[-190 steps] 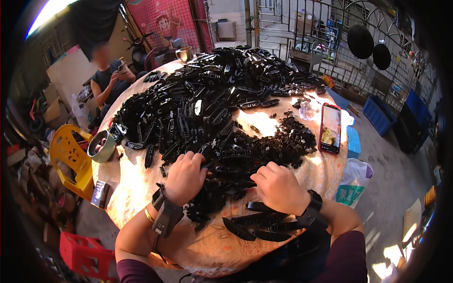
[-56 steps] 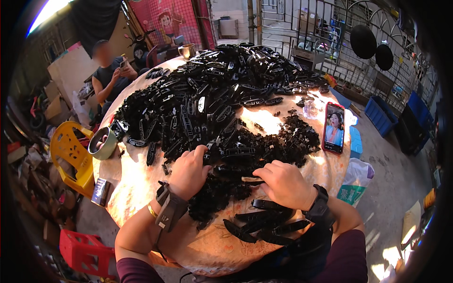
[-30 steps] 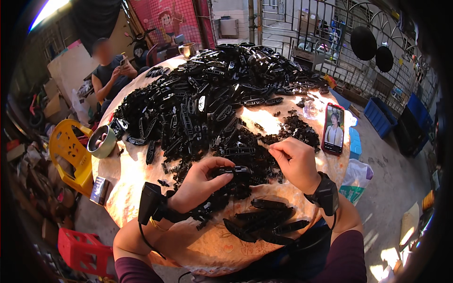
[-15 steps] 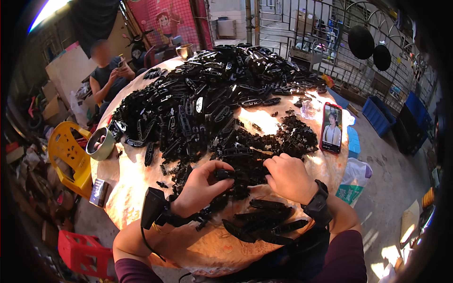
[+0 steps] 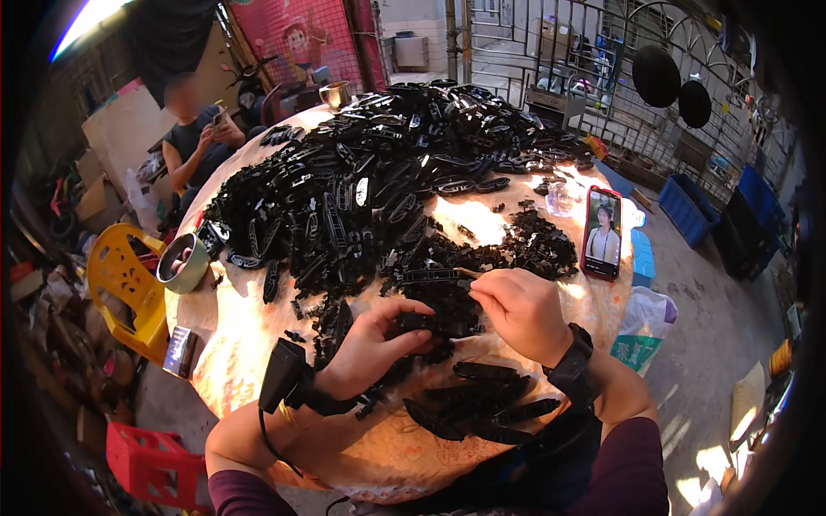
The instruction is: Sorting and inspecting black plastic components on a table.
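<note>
My left hand [image 5: 372,346] is closed around a long black plastic part [image 5: 416,322], its thumb and fingers gripping one end. Close by on the right, my right hand [image 5: 523,311] pinches with thumb and forefinger; what lies between the fingertips is too small to make out. Beneath and beyond both hands spreads a heap of small black plastic pieces [image 5: 540,242]. Several longer black parts [image 5: 486,404] lie together at the table's near edge. Each wrist wears a black strapped device.
A large pile of black plastic parts [image 5: 344,176] covers the far table. A phone [image 5: 602,234] stands on the right, a green bowl [image 5: 182,268] and a small box [image 5: 180,351] on the left. Beyond sits a person [image 5: 196,142] holding a phone. A yellow chair [image 5: 129,279] stands left.
My right hand has moved slightly left and its fingers have drawn into a pinch. My left hand has shifted a little right and down, still holding the black part.
</note>
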Demonstrator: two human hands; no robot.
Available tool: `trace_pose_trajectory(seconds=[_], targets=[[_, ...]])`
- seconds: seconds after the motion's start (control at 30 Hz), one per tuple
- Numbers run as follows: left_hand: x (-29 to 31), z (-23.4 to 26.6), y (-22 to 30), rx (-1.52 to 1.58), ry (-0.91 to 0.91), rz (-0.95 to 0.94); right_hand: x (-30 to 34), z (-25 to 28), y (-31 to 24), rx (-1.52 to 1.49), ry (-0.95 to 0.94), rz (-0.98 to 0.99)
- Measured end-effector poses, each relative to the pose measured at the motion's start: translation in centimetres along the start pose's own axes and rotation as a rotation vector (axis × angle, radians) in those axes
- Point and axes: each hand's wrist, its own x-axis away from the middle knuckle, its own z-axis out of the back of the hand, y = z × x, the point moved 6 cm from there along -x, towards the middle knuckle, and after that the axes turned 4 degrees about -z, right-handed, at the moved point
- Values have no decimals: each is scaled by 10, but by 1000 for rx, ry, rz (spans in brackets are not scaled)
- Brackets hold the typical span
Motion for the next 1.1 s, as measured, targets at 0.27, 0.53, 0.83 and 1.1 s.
trace_pose_trajectory(seconds=[0.27, 0.53, 0.83, 1.1], targets=[[0, -4, -8, 34, -33, 78, 4, -6, -19, -306, -76, 81], [3, -5, -11, 37, -35, 102, 12, -9, -29, -214, -79, 125], [6, -3, -2, 21, 63, 99, 21, -12, -40, 44, -110, 333], [15, -10, 17, -268, 100, -125, 14, -21, -14, -381, -218, -172]])
